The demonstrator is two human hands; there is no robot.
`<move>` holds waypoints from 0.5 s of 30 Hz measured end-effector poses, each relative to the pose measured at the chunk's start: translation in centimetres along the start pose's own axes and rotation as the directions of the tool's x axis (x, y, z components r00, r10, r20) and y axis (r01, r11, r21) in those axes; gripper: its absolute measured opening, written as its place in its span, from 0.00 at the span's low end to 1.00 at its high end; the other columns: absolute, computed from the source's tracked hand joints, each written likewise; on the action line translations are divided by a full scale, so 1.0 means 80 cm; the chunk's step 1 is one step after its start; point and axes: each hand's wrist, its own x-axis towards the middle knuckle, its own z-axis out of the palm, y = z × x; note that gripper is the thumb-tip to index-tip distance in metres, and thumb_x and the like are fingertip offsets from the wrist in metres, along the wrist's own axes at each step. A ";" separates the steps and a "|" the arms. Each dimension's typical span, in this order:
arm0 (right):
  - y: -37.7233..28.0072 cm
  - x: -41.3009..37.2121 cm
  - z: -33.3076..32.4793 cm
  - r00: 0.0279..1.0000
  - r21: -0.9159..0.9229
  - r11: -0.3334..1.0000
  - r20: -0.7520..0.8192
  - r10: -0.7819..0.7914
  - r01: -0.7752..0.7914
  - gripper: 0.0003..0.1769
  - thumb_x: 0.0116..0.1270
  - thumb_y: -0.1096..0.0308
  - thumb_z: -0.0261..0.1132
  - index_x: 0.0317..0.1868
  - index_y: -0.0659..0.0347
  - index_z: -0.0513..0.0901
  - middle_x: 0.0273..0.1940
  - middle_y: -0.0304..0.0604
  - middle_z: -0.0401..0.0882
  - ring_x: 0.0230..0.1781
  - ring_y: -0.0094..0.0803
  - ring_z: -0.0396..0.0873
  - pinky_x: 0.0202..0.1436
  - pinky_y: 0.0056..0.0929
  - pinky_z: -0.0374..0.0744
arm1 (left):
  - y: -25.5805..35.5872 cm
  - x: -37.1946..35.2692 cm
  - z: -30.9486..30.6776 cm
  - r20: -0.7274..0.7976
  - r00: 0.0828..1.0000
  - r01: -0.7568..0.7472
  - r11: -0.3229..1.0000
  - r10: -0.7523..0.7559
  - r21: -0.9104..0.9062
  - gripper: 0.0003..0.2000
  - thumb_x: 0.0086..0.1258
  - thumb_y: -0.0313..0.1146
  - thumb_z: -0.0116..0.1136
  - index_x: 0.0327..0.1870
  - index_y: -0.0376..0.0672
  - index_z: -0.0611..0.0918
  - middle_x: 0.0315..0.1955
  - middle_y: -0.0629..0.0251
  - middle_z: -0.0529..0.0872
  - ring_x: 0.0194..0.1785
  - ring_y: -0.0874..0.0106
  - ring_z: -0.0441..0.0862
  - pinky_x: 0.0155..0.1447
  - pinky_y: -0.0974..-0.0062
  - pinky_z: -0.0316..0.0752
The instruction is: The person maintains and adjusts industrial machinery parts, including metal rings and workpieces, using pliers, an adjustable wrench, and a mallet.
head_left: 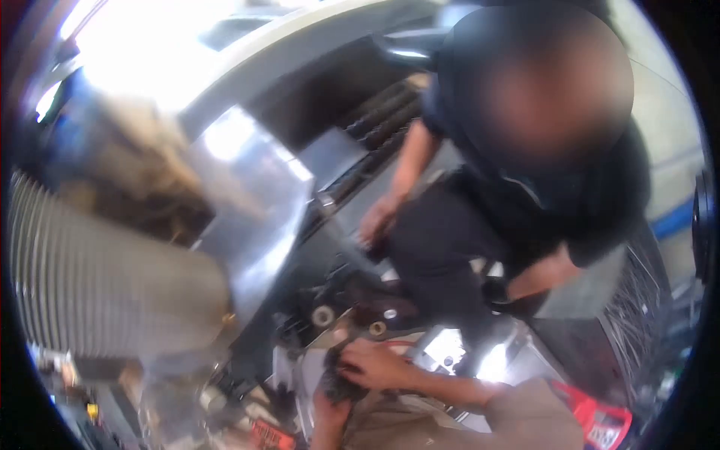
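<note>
low in the middle of the view, the wearer's right hand [373, 364] is curled over a dark object [336, 384], fingers clamped on it. the left hand [328, 414] comes up from below and touches the object's underside; blur hides whether it grips. further up, a crouching co-worker's hand [377, 219] rests on dark machinery. a ribbed grey cylinder [97, 277] fills the left.
</note>
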 end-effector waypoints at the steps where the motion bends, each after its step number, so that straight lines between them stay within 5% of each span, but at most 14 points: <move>1: 0.001 0.002 -0.006 0.999 0.014 1.000 -0.043 -0.022 0.023 0.13 0.65 0.61 0.71 0.42 0.61 0.84 0.42 0.46 0.82 0.47 0.47 0.80 0.52 0.43 0.79 | 0.029 0.001 0.034 -0.002 0.976 0.187 0.839 -0.218 -0.512 0.19 0.68 0.22 0.57 0.60 0.38 0.79 0.56 0.58 0.84 0.58 0.66 0.82 0.66 0.67 0.77; 2: -0.001 0.003 -0.010 0.998 0.044 0.997 -0.013 -0.055 0.056 0.13 0.65 0.61 0.71 0.42 0.61 0.84 0.42 0.46 0.82 0.47 0.47 0.80 0.52 0.43 0.79 | -0.001 0.005 0.007 0.020 0.994 -0.106 0.912 0.107 0.395 0.15 0.76 0.29 0.50 0.61 0.38 0.79 0.54 0.58 0.85 0.57 0.65 0.83 0.64 0.67 0.79; 4: -0.003 0.003 -0.019 1.000 0.059 0.998 -0.022 0.010 -0.009 0.12 0.63 0.62 0.72 0.41 0.60 0.85 0.42 0.45 0.82 0.46 0.46 0.80 0.51 0.43 0.79 | 0.026 -0.007 0.036 0.032 0.983 -0.166 0.815 0.179 0.555 0.16 0.81 0.35 0.46 0.61 0.38 0.79 0.54 0.59 0.86 0.57 0.65 0.84 0.64 0.66 0.80; 5: -0.002 0.006 -0.020 1.000 0.069 0.998 -0.005 0.001 -0.001 0.12 0.63 0.62 0.72 0.41 0.60 0.85 0.42 0.45 0.82 0.46 0.46 0.80 0.51 0.43 0.79 | 0.035 -0.004 0.043 0.011 0.983 -0.160 0.818 0.184 0.552 0.16 0.81 0.35 0.46 0.61 0.38 0.79 0.54 0.59 0.86 0.57 0.65 0.84 0.64 0.66 0.80; 6: -0.002 0.009 -0.020 1.000 0.086 0.996 -0.004 0.023 -0.022 0.12 0.62 0.62 0.72 0.41 0.60 0.85 0.42 0.45 0.82 0.46 0.45 0.80 0.51 0.42 0.79 | 0.043 -0.001 0.049 -0.090 0.996 0.022 0.996 -0.014 0.083 0.16 0.81 0.35 0.47 0.60 0.38 0.80 0.54 0.60 0.87 0.57 0.65 0.85 0.64 0.65 0.80; 7: 0.002 0.008 -0.011 0.999 0.102 0.994 0.002 0.043 -0.043 0.12 0.61 0.62 0.72 0.40 0.60 0.85 0.42 0.45 0.83 0.46 0.45 0.80 0.51 0.41 0.79 | 0.042 0.001 0.044 -0.083 0.971 0.172 0.890 -0.226 -0.422 0.16 0.80 0.35 0.47 0.60 0.38 0.80 0.54 0.60 0.87 0.57 0.66 0.85 0.65 0.64 0.80; 12: -0.005 0.013 -0.013 0.967 0.359 0.901 0.019 0.253 -0.243 0.09 0.59 0.67 0.74 0.38 0.61 0.86 0.37 0.45 0.82 0.39 0.38 0.81 0.44 0.35 0.78 | 0.013 0.003 -0.024 -0.119 0.974 0.125 0.895 -0.193 -0.428 0.17 0.82 0.35 0.44 0.59 0.37 0.82 0.54 0.59 0.88 0.57 0.65 0.86 0.65 0.64 0.80; 15: 0.030 0.007 -0.004 0.935 0.422 0.839 0.070 0.348 -0.344 0.09 0.60 0.68 0.74 0.39 0.61 0.86 0.35 0.35 0.81 0.33 0.21 0.76 0.35 0.25 0.73 | -0.023 0.006 -0.079 -0.328 0.909 0.058 0.859 -0.255 -0.509 0.20 0.82 0.36 0.41 0.62 0.36 0.81 0.59 0.54 0.87 0.60 0.61 0.86 0.65 0.63 0.82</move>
